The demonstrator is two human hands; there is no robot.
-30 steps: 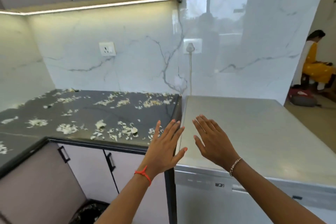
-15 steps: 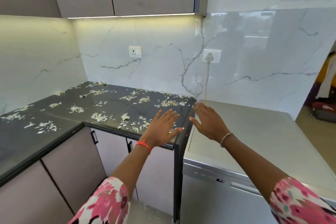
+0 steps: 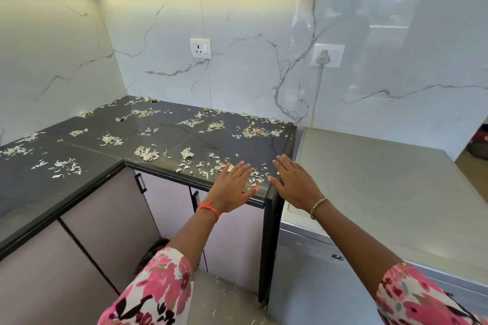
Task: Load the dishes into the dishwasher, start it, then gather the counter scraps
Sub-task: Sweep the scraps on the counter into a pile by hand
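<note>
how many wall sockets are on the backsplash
2. An empty socket sits on the wall above the dark counter; a second socket, with a white plug in it, is above the dishwasher. None looks hidden.

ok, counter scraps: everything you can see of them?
The scraps are pale, papery flakes like peelings, loose in small clumps and stray bits all over the dark L-shaped countertop, back to front edge. The left hand, fingers straight, lies over those by the front right corner; contact unclear. A few flakes lie on the floor below.
</note>
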